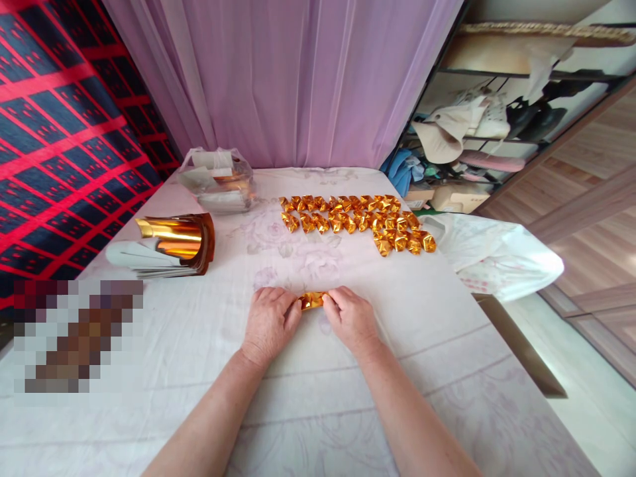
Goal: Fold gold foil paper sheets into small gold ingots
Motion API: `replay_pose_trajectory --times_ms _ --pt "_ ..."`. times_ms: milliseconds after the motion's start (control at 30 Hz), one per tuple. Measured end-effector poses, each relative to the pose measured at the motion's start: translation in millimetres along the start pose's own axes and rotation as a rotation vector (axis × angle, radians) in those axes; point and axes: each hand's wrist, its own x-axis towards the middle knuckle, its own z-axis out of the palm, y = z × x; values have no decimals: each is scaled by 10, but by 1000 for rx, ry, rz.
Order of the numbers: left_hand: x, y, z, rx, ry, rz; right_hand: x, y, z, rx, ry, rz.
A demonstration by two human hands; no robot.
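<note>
A small piece of gold foil paper (311, 300) lies on the white flowered tablecloth (298, 397), pinched at both ends. My left hand (269, 324) grips its left end and my right hand (350, 319) grips its right end, knuckles up. Beyond them, several folded gold foil pieces (355, 220) lie in rows. A curled stack of gold foil sheets (171, 244) rests to the left.
A clear plastic bag (218, 179) with papers sits at the back left. A white plastic bag (497, 255) hangs off the table's right edge. A lilac curtain (283, 79) hangs behind, a cluttered shelf (487, 126) stands at the right, and a red and dark patterned cloth (59, 132) at the left.
</note>
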Motion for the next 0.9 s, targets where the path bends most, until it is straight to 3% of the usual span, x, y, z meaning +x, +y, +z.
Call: replay_pose_trajectory --times_ms 400,533,900 --pt "-15 -39 37 -37 8 35 -12 -5 17 -63 -13 1" --pt "-13 -41 59 7 -16 -34 -19 -7 25 -34 2 -6" --pt "0 4 28 106 -23 -47 5 -9 -12 152 -18 -39"
